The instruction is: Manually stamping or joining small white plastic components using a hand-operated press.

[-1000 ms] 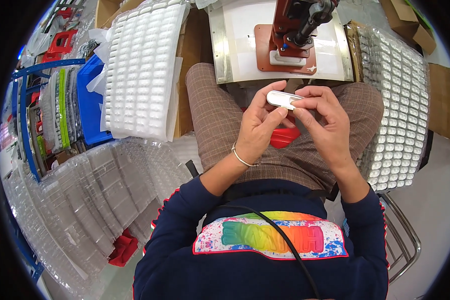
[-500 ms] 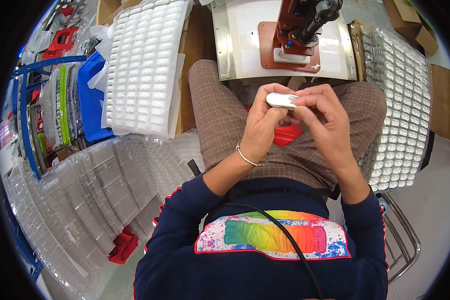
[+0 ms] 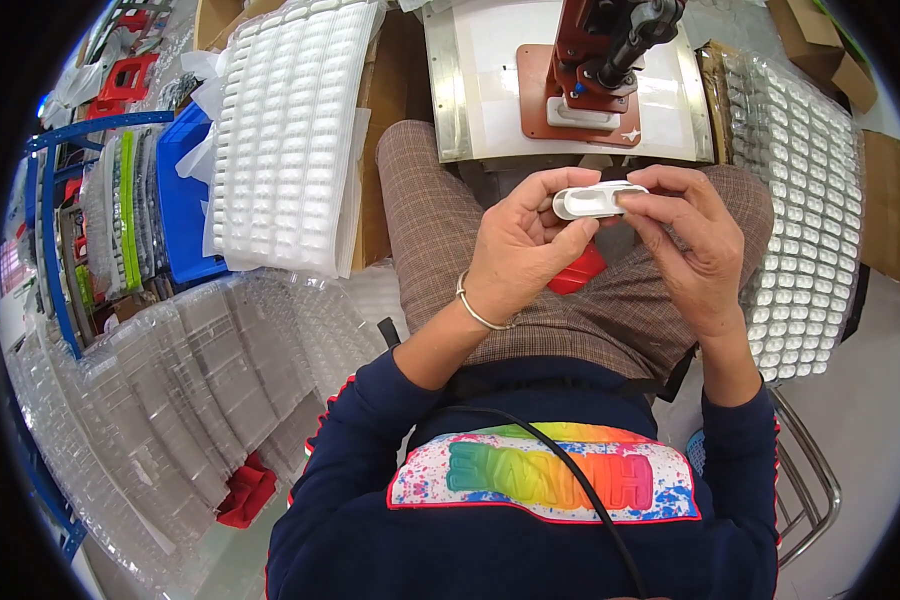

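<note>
Between my two hands, above my lap, is a small white oblong plastic part (image 3: 592, 201) with rounded ends and a recessed face. My left hand (image 3: 525, 240) pinches its left end between thumb and fingers. At the right end, the thumb and fingertips of my right hand (image 3: 692, 240) close on it. What exactly the part is I cannot make out. Beyond my hands, a red-brown hand press (image 3: 597, 90) stands on a white-topped bench (image 3: 485, 90). A white piece (image 3: 583, 114) sits under its head.
Left stands a stack of white moulded trays (image 3: 285, 140) beside a blue bin (image 3: 183, 200). Clear plastic trays (image 3: 170, 390) lie nearer on that side. At right, another tray (image 3: 800, 220) is filled with white parts. A metal-framed stool (image 3: 810, 470) is at lower right.
Both hands have shifted right with the white part. It is turned so that its recessed face shows more. The press and trays have not moved.
</note>
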Available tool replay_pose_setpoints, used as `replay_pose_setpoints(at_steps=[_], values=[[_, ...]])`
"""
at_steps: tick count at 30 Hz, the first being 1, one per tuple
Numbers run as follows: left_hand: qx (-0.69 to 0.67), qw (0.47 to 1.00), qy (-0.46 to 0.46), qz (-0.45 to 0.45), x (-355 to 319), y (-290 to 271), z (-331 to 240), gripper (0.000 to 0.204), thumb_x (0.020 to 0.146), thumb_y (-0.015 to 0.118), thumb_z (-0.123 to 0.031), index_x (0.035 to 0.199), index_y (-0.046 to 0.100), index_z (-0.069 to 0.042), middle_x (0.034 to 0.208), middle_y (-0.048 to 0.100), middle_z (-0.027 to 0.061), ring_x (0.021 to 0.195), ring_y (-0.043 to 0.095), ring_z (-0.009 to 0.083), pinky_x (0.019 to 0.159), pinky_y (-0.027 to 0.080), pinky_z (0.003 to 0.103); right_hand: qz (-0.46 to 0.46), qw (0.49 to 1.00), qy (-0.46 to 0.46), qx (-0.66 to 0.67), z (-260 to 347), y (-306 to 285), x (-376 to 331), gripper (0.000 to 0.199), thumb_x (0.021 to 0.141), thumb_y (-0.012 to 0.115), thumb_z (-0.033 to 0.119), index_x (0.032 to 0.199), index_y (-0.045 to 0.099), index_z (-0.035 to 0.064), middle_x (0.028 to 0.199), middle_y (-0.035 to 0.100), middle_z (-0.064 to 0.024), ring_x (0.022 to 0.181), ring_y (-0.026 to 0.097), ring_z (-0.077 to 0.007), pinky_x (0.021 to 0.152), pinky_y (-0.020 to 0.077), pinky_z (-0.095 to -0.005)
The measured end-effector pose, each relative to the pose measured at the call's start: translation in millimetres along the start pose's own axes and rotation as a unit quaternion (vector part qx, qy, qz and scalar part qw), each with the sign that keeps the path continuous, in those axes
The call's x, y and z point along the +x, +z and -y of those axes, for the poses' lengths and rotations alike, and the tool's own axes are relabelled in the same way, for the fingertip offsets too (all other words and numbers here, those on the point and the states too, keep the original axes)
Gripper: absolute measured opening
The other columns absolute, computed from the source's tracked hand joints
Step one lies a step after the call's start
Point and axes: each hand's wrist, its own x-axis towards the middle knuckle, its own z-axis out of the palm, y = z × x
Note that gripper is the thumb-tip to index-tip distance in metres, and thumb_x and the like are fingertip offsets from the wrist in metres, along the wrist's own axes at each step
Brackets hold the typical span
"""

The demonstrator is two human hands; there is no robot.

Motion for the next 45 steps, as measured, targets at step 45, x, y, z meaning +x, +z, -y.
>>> replay_pose_setpoints(at_steps=[45], values=[[0.111,0.993,-0.035,0.009,3,-2,-6,0.041,0.09,0.064,0.005,0.129,0.053,0.004,0.119,0.063,0.0112,0.107,0.064,0.0151,0.093,0.055,0.027,0.06,0.972,-0.125,-0.188,2,-7,23,0.013,0.078,0.07,0.003,0.089,0.064,0.0054,0.088,0.063,-0.0068,0.085,0.061,-0.0264,0.08,0.0475,-0.0382]])
